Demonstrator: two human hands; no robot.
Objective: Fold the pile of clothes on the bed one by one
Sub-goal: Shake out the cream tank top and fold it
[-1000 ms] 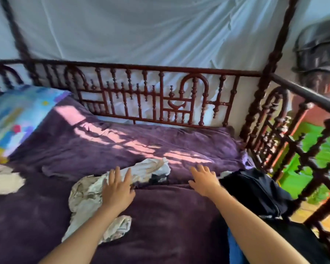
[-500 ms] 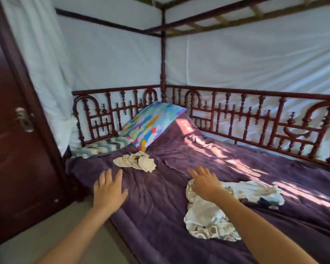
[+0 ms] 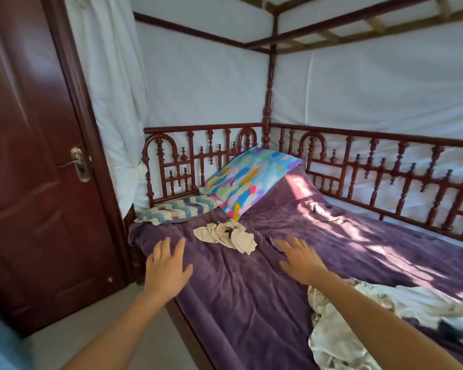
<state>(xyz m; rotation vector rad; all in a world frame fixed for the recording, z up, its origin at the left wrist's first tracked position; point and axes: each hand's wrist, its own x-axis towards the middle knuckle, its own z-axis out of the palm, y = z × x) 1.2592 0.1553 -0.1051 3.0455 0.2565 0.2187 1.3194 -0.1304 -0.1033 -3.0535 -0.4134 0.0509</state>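
Note:
A small crumpled cream garment (image 3: 226, 234) lies on the purple bedspread (image 3: 251, 303) just below the pillows. My left hand (image 3: 167, 265) hovers open over the bed's near left edge, a little short of that garment. My right hand (image 3: 298, 259) is open too, fingers spread, above the bedspread to the garment's right. A larger crumpled white patterned cloth (image 3: 358, 329) lies at the lower right, partly under my right forearm. Neither hand touches any clothing.
A multicoloured pillow (image 3: 251, 180) leans on the carved red wooden bed rail (image 3: 385, 177), with a blue wavy-patterned pillow (image 3: 179, 209) beside it. A dark brown door (image 3: 32, 169) stands left of the bed. White netting hangs around the frame.
The view has swung left towards the head of the bed. Both hands have come off the white patterned cloth and moved towards the small cream garment.

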